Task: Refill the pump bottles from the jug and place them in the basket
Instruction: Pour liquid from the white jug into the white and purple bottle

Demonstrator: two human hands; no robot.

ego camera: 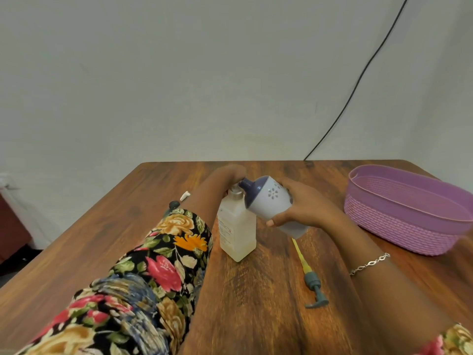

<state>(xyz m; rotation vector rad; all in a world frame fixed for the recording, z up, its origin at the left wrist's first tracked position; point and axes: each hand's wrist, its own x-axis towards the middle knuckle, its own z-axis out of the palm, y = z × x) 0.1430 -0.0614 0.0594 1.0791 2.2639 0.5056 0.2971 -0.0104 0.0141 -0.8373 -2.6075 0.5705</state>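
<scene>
The left hand (231,175) sits at the neck of the pump bottle (236,226). Its fingers are hidden behind the spout and blurred, so the grip cannot be confirmed. A dark cap (174,204) shows partly behind the floral sleeve (163,252).

The right hand (304,210) is wrapped round the jug (271,201), which is tilted with its spout at the bottle mouth. The bottle stands upright on the table (256,298) and holds a shallow pale layer. The removed pump (311,279) lies beside it. The purple basket (399,226) stands to the right, cut off by the frame edge.
</scene>
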